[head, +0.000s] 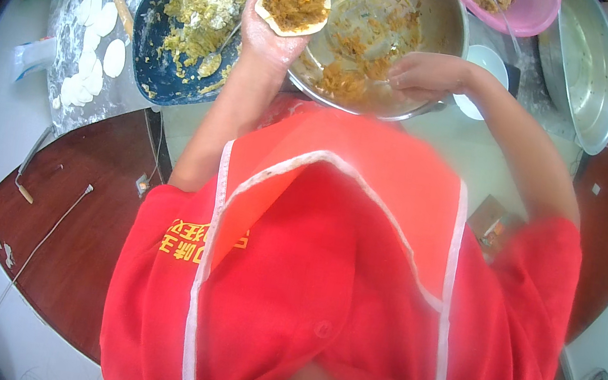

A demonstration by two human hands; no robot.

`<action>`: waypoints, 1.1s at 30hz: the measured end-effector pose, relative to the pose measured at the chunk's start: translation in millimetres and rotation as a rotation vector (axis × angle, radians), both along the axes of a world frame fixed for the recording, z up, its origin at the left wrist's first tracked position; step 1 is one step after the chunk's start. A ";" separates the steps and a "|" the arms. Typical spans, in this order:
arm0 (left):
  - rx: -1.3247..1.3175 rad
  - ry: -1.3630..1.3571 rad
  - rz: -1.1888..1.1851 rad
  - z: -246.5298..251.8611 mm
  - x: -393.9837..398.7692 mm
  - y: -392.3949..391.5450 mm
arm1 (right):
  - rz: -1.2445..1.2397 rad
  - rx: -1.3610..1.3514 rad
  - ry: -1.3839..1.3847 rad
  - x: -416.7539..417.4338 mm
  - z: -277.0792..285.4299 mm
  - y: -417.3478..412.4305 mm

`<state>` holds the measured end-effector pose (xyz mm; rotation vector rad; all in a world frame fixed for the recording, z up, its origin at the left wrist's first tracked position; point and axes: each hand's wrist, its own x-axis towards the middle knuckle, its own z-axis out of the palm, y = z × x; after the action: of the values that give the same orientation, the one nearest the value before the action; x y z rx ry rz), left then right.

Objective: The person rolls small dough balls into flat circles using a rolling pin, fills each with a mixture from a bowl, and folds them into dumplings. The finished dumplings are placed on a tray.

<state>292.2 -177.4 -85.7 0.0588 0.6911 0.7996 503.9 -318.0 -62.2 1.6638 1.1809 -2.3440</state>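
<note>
On my left hand (271, 39) lies a round dough wrapper (263, 7) topped with orange-brown shredded filling (296, 1), held over the left rim of a large steel bowl (461, 14). More of the filling (342, 82) is scattered in the bowl. My right hand (426, 74) is at the bowl's right side, its fingers bent down by the filling; something pale shows at the fingertips, too blurred to name. Left of my left hand, a dark blue basin (141, 59) holds a yellow-green mash (204, 7) with white powder, and a metal spoon (211, 64) rests in it.
Flat dough rounds (114, 58) and a wooden rolling pin (123, 14) lie on the floured table (61, 115) at left. A pink bowl (499, 24) with filling and a spoon stands at upper right, near a white bowl (484, 66) and a large metal basin (588, 72).
</note>
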 end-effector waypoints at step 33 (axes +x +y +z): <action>-0.190 -0.329 -0.141 -26.0 33.3 -10.0 | -1.066 0.082 0.266 -73.4 15.8 -1.2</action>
<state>325.5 -187.4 -111.7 -0.1908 0.4425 0.5874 430.6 -319.2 -46.3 2.4895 0.3788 -3.1647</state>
